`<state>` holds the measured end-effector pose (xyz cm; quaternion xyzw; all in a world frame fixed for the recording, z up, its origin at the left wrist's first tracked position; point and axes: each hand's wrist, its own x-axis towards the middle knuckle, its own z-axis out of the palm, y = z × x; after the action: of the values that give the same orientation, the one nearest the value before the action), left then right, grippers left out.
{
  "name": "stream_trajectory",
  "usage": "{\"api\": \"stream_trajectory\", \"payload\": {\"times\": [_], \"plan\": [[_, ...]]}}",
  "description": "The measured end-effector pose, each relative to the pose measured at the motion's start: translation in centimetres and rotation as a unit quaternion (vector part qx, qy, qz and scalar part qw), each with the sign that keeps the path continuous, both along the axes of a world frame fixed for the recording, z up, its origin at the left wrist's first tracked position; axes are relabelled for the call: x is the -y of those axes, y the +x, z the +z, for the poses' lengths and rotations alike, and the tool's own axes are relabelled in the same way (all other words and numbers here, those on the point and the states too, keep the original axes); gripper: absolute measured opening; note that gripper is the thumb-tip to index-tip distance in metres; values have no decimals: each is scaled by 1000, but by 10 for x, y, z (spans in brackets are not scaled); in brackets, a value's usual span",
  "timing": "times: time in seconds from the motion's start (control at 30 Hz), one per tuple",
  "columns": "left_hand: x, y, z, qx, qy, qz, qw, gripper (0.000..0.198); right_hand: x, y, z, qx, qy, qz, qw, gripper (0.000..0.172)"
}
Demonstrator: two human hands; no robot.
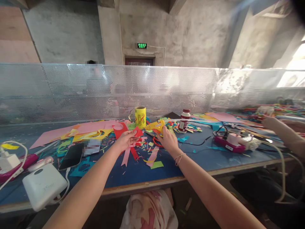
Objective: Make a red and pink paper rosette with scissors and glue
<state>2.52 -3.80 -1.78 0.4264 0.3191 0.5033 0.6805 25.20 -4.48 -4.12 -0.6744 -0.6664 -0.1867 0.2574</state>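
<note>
In the head view, the right hand (169,138) grips a yellow plastic glue gun (154,126), its long axis running roughly sideways, nozzle end towards the left hand (126,140). Fingers bent, the left hand pinches a small red paper piece (138,131) near that nozzle, in front of a yellow printed cylindrical roll (140,117). Both forearms reach forward, converging over the blue tabletop (202,160).

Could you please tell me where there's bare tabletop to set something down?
Mostly bare tabletop lies between the right forearm and right-hand magenta power strip; a smaller patch separates left forearm from pink strips. Scraps crowd around the glue gun; a phone and power bank crowd the left.
</note>
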Motion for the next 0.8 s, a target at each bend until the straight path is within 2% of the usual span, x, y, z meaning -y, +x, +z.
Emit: {"api": "stream_trajectory", "payload": {"times": [0.43, 0.8], "plan": [[-6, -3, -2, 11, -6, 19, 1000, 18, -1, 1, -2, 7, 18, 17, 1000, 34], [0, -3, 6, 9, -28, 42, 999, 15, 1, 2, -1, 17, 39, 23, 999, 28]]}}
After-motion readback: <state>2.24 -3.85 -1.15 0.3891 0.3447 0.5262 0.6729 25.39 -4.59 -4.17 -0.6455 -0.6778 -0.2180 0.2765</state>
